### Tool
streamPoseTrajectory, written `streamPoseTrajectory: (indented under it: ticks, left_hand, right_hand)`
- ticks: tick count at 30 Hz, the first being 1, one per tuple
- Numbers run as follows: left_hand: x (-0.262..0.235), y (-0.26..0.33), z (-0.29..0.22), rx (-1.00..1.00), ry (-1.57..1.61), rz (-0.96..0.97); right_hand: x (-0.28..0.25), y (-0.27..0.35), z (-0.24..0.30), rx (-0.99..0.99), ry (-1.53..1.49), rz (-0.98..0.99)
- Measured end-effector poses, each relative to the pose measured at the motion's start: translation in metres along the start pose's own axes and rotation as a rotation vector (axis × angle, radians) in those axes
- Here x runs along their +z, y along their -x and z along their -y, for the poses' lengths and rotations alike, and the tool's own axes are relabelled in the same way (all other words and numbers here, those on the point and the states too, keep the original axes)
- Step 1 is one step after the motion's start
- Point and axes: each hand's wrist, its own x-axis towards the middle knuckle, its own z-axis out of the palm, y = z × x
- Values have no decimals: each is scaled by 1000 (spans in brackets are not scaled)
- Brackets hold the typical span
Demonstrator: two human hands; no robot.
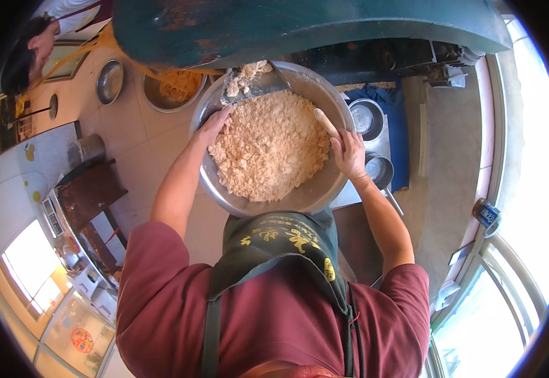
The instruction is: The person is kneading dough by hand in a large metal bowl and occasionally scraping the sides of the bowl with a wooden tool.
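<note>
A large steel bowl [325, 189] full of pale crumbly dough [268, 148] sits right before me, under a dark green machine [299, 22]. My left hand [215, 123] rests on the far left rim of the bowl, next to a metal scraper [252, 85] with dough on it. My right hand [349, 154] grips a pale wooden handle [326, 123] that pokes into the dough at the right side.
A second steel bowl [174, 85] with yellow strands stands at the back left, beside a smaller empty bowl [109, 80]. Two round metal cups [367, 118] sit on a blue cloth at the right. Another person [35, 44] bends at far left. Windows line the right.
</note>
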Motion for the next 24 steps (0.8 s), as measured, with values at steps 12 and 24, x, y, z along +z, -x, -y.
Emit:
streamPoseTrajectory:
  ticks: [12, 24]
  left_hand:
    - [19, -49, -32, -103, 147, 340]
    - [120, 21, -108, 12, -432, 319]
  right_hand:
    - [-4, -8, -4, 4, -68, 14]
    - [-8, -7, -6, 29, -44, 32]
